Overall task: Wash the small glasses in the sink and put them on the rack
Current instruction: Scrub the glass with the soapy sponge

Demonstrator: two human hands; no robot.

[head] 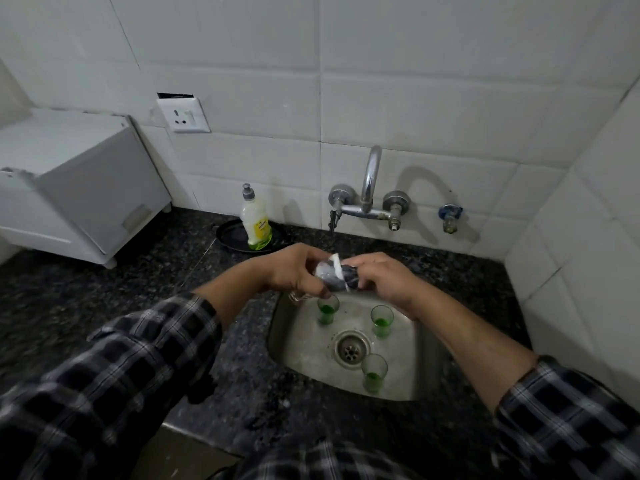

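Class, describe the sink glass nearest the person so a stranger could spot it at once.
Find the steel sink in the dark counter, then its round drain. The glass stands alone on the drain's near side, by the sink's front wall; the other two glasses stand beyond it, nearer the tap.

Arms as I view them: left sleeve [121,368] and right sleeve [568,417] belong to one checked shirt [322,462], blue-black crossed by pale grey lines. Each sleeve ends mid-forearm, leaving left hand [294,271] and right hand [384,278] uncovered.
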